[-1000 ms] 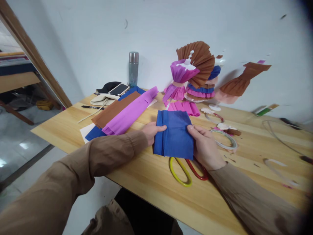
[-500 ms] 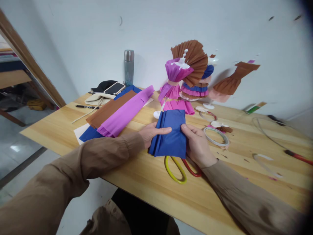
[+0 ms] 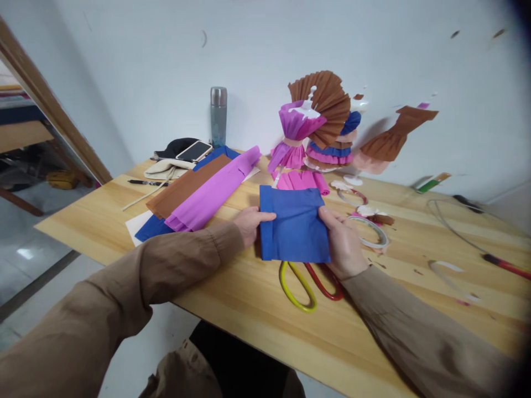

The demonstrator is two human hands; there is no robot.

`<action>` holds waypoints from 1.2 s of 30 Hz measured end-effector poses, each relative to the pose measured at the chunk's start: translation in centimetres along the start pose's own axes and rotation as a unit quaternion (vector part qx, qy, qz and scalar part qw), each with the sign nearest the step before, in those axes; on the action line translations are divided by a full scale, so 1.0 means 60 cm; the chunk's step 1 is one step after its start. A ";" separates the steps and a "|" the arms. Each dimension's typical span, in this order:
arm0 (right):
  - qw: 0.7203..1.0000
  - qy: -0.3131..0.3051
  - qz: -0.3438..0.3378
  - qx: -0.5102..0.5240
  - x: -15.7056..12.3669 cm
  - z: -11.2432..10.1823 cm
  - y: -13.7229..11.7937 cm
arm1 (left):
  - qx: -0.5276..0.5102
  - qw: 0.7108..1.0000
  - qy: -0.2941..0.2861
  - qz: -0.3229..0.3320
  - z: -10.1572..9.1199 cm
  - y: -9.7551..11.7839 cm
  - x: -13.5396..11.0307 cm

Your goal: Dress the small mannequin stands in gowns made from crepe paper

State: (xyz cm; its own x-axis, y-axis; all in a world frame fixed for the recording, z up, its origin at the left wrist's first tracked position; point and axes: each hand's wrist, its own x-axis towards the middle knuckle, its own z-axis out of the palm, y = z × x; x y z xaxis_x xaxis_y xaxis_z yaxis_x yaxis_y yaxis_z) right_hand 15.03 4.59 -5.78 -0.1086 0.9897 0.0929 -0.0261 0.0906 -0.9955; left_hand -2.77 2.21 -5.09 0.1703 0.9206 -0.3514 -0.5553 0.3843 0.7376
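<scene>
A sheet of blue crepe paper [image 3: 296, 226] is stretched between my two hands above the table, with a narrow folded strip along its left edge. My left hand [image 3: 251, 224] pinches that folded edge, thumb on top and fingers behind. At the opposite edge my right hand [image 3: 342, 237] grips the paper, its thumb on the front and the other fingers hidden behind. Below the sheet lie scissors with one yellow and one red handle loop [image 3: 301, 293]; their blades are out of sight under the paper.
Purple crepe paper [image 3: 215, 190] and brown crepe paper [image 3: 186, 185] lie at the left near a phone [image 3: 194, 151], a pen [image 3: 145, 182] and a thermos [image 3: 218, 119]. Small paper-dressed mannequins [image 3: 301, 124] stand against the wall. Right of my hands is a tape roll [image 3: 379, 243].
The blue paper's left-hand folds have opened out, so more of it lies flat and wide. My right hand has shifted a little to the right and my left slightly left.
</scene>
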 end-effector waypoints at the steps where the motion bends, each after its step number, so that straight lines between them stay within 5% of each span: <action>1: 1.000 0.012 0.002 0.009 0.001 -0.001 0.000 | -0.005 1.000 0.007 -0.006 0.002 0.002 -0.001; 6: 0.998 0.033 0.038 0.048 0.003 0.003 -0.006 | -0.001 0.996 0.064 -0.064 0.003 0.011 -0.001; 12: 0.982 -0.084 0.035 -0.163 -0.008 -0.029 -0.036 | -0.017 0.999 0.038 -0.023 -0.005 0.008 0.001; 13: 0.960 -0.134 0.024 -0.246 -0.018 -0.032 -0.044 | -0.022 0.999 0.031 -0.011 -0.005 0.006 0.001; 15: 0.862 -0.250 -0.022 -0.440 -0.048 -0.032 -0.059 | -0.023 0.999 0.018 0.013 -0.006 0.004 -0.001; 18: 0.740 -0.234 -0.079 -0.625 -0.097 -0.019 -0.072 | -0.020 0.999 0.015 0.038 -0.007 -0.001 -0.001; 20: 0.695 -0.249 -0.107 -0.666 -0.118 -0.011 -0.074 | -0.021 0.999 0.028 0.038 -0.009 -0.002 0.001; 27: 0.706 -0.311 -0.067 -0.632 -0.115 -0.023 -0.075 | -0.056 0.995 0.068 -0.042 -0.010 0.006 0.004; 36: 0.679 -0.280 -0.039 -0.678 -0.099 -0.040 -0.073 | -0.058 0.990 0.109 -0.073 0.003 0.011 -0.004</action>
State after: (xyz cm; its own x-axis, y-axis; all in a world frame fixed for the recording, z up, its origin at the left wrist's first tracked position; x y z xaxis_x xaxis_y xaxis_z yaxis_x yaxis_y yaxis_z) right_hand 18.15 -1.42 -2.02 -0.5300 0.8130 -0.2413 0.8436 0.5345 -0.0520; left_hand -3.04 2.26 -4.40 0.0825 0.8145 -0.5743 -0.6301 0.4891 0.6031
